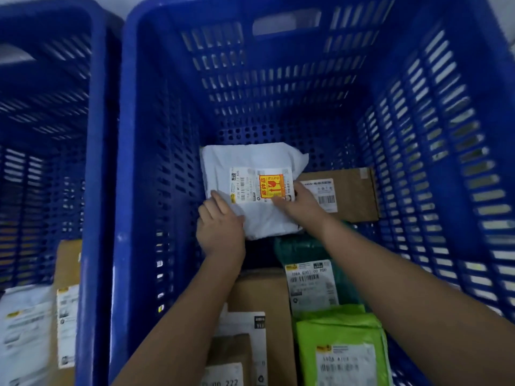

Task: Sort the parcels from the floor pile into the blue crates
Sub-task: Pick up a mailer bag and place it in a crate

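1. The left hand [220, 227] lies on the near left corner of a white parcel [250, 188]; its fingers rest fairly straight on the wrapping, so its grip is wide and flat, pressing rather than closing.
2. The right hand [298, 201] lies on the near right part of the same parcel, fingers stretched over the edge of its label; its grip is also wide, touching and not clasping.
3. The white parcel is a soft plastic bag lying flat on the floor of the big blue crate [278, 112], toward the far end and slightly left of the middle. Its label [260, 185] faces up and carries an orange and yellow sticker [271, 186].
4. Just right of it, and touching or tucked slightly under its right edge, lies a flat brown cardboard box [354, 196] with a white barcode label.
5. Nearer the camera, a dark green bag [303, 252] lies under the right forearm, with a white label on top.
6. In front of that sits a bright green bag [340, 330], also labelled.
7. Under the left forearm lie brown cardboard parcels [264, 296] with white labels.
8. A second blue crate [44, 107] stands directly left, the two rims side by side. It holds a brown box [67, 263] and a white bag [25, 324].
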